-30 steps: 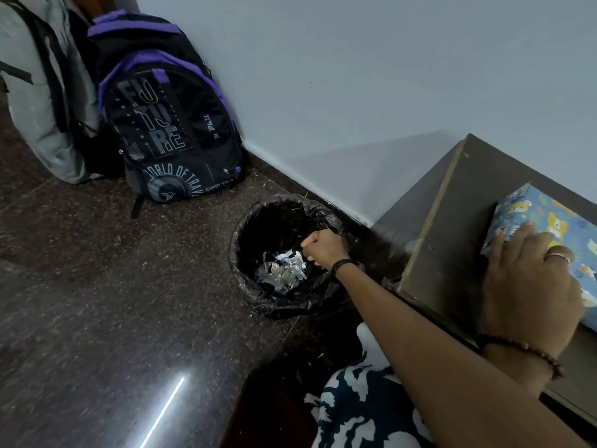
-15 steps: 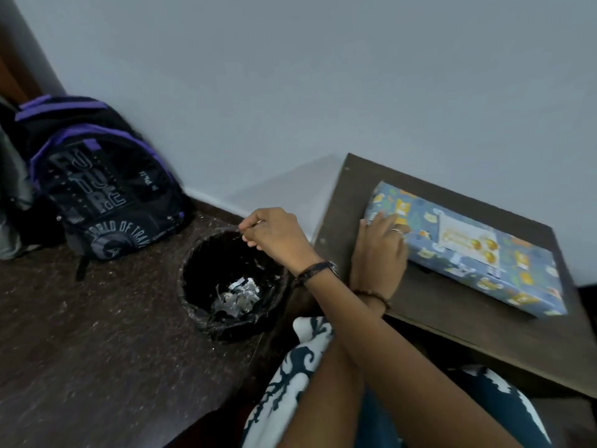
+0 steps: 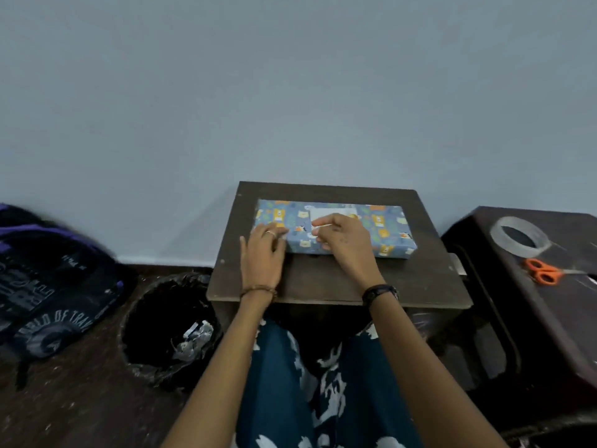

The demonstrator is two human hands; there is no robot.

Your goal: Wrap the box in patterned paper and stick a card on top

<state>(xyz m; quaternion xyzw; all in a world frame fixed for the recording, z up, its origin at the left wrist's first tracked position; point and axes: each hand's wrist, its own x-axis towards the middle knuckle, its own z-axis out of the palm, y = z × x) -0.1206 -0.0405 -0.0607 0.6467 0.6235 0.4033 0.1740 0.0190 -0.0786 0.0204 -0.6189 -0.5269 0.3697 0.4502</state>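
The box (image 3: 381,234), wrapped in blue paper with animal prints, lies flat on a small dark wooden table (image 3: 323,279) against the wall. A white card (image 3: 336,212) sits on its top, partly hidden by my right hand. My left hand (image 3: 261,253), with a ring and a bead bracelet, holds the box's left front corner with its fingers on the paper. My right hand (image 3: 345,244), with a black watch on the wrist, hovers over the middle of the box with loosely curled fingers and nothing in them.
A black-lined bin (image 3: 155,318) with paper scraps stands on the floor to the left of the table. A black and purple backpack (image 3: 48,286) leans at far left. On a dark stand (image 3: 533,318) to the right lie a tape roll (image 3: 518,237) and orange scissors (image 3: 542,274).
My right hand has left the bin and come back across to the box. My view has swung from the floor to the table. My left hand stays on the box's left end.
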